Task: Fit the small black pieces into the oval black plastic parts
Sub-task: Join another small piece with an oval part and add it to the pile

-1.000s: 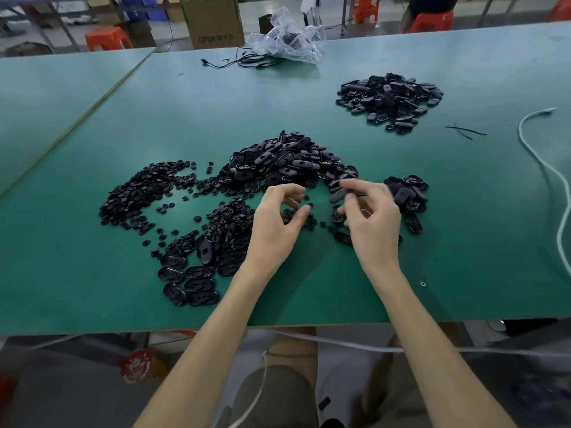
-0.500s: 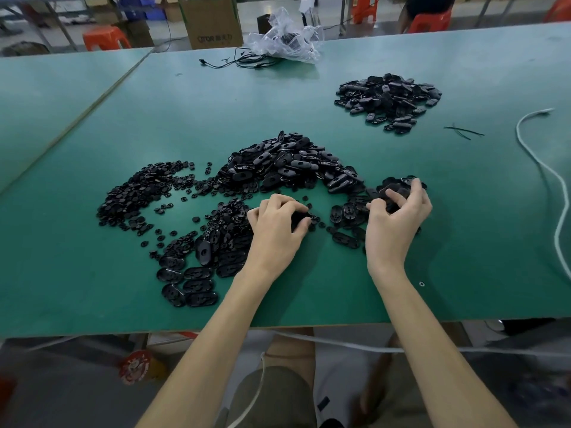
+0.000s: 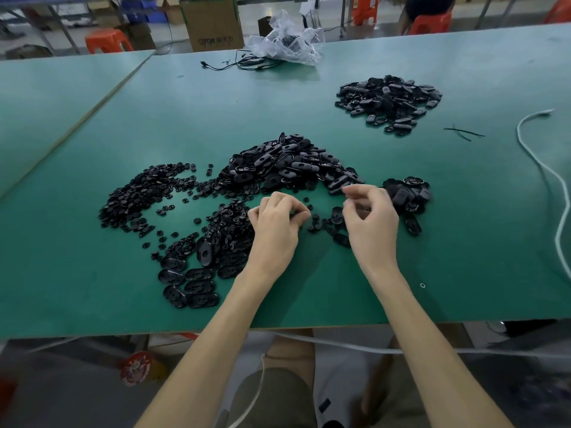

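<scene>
My left hand [image 3: 275, 227] hovers over the green table [image 3: 216, 97] with thumb and fingers pinched together, seemingly on a small black piece that is mostly hidden. My right hand [image 3: 370, 220] is beside it, its fingers curled round a dark oval part of which only a sliver shows. A big heap of oval black parts [image 3: 287, 165] lies just beyond both hands. Small black pieces [image 3: 139, 196] are spread to the left, with more under my left hand [image 3: 228, 220]. A smaller clump of ovals [image 3: 408, 193] sits right of my right hand.
Several oval parts lie in rows near the front left [image 3: 191, 282]. Another heap of ovals [image 3: 389, 100] is at the far right. A white cable [image 3: 556, 196] snakes along the right side. A plastic bag [image 3: 287, 38] with black wires and a cardboard box [image 3: 211, 23] are at the back.
My right hand reached out to the clump of ovals on the right and has come back toward the left hand. My left hand dipped to the small pieces and lifted again.
</scene>
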